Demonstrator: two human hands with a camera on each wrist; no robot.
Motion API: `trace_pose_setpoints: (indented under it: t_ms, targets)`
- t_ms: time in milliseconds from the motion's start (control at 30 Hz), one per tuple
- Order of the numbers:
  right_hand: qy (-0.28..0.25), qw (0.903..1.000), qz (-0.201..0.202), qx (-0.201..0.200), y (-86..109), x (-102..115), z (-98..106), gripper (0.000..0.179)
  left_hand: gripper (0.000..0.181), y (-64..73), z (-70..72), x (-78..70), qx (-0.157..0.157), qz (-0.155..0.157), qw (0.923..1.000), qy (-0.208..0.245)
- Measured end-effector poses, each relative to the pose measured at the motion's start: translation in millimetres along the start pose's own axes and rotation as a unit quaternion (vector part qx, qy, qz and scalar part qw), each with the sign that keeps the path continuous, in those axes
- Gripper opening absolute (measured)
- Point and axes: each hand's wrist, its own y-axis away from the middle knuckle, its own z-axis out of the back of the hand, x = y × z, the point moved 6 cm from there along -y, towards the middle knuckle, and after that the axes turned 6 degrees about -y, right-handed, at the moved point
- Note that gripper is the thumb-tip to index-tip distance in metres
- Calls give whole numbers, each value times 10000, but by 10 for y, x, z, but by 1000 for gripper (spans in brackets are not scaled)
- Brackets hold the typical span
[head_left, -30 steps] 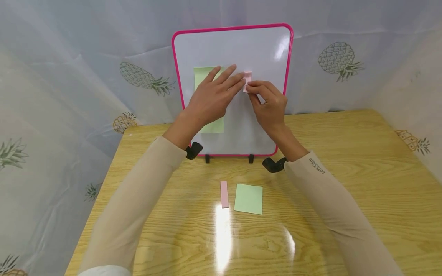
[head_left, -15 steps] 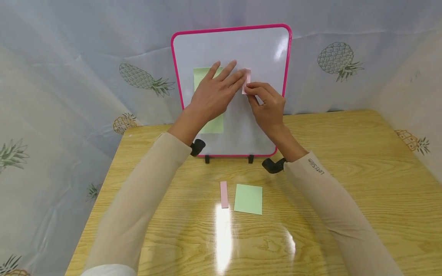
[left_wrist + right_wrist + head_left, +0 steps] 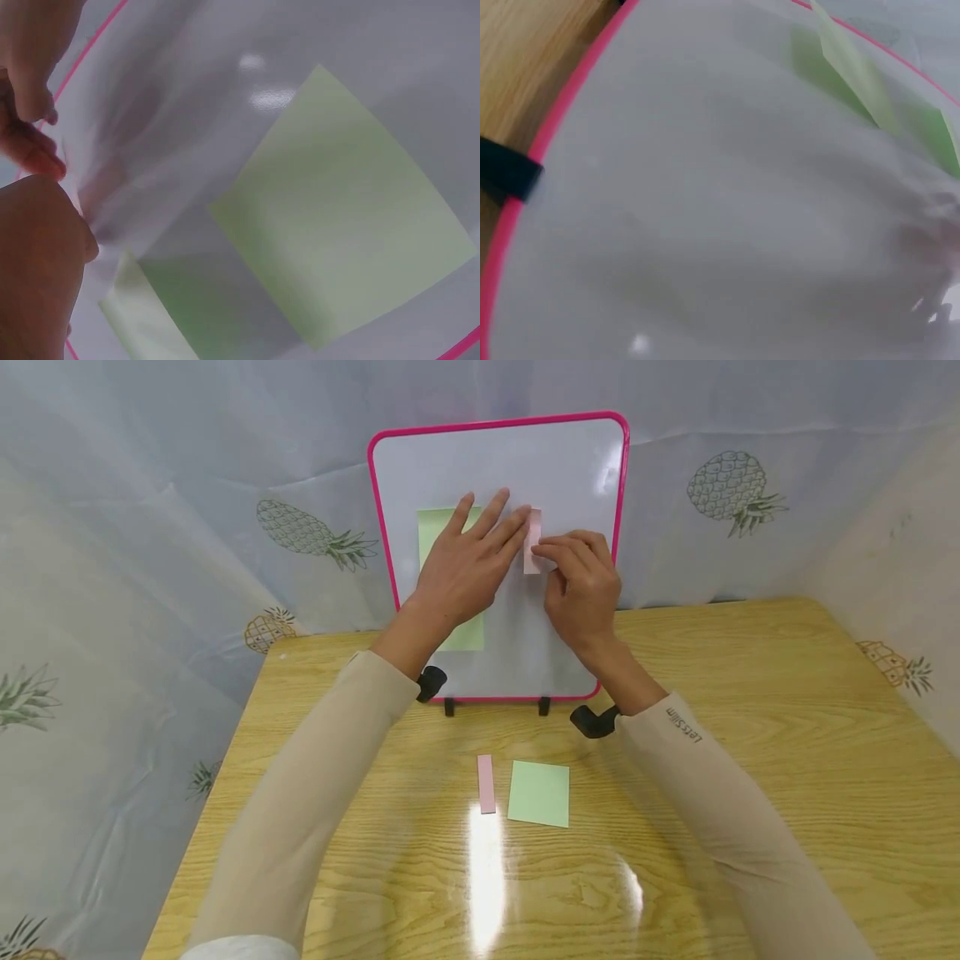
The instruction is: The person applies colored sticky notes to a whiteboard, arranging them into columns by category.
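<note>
My left hand (image 3: 467,567) lies across the whiteboard (image 3: 495,460), partly over green sticky notes (image 3: 463,635). Its fingers are extended, with fingertips at the top of a pink paper strip (image 3: 532,563). On the strip's right side is my right hand (image 3: 587,589), its bent index fingertip touching the strip. The right thumb sits lower, apart from that fingertip, and the strip's lower end is uncovered. In the left wrist view, one green note (image 3: 349,217) lies on the board and another (image 3: 142,315) has a lifted edge.
Black feet (image 3: 543,706) support the pink-framed board on a wooden table (image 3: 750,735). In front lie a second pink strip (image 3: 487,783) and a square green note pad (image 3: 539,793). A pineapple-patterned curtain (image 3: 315,435) hangs behind.
My right fingers, earlier pinching the strip's lower end, have loosened and shifted. More of the strip now shows, hanging straight down the board. The left hand has barely moved.
</note>
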Motion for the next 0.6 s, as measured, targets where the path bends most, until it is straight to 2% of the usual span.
trace_pose_setpoints:
  t_ms: [67, 133, 267, 600]
  targets:
    - [295, 9993, 185, 167, -42, 18, -3, 26, 65, 4, -6, -3, 77, -18, 10000, -8]
    - [550, 9966, 305, 529, -75, 26, -30, 28, 66, 10, -12, -4, 163, -30, 9999, -27]
    - [1042, 9847, 387, 1338, -84, 6, -101, 30, 64, 20, -28, -10, 292, -40, 9995, -89]
    - [1560, 9617, 806, 2107, -55, -53, -101, 31, 68, 6, -35, -36, 434, -54, 9989, -167]
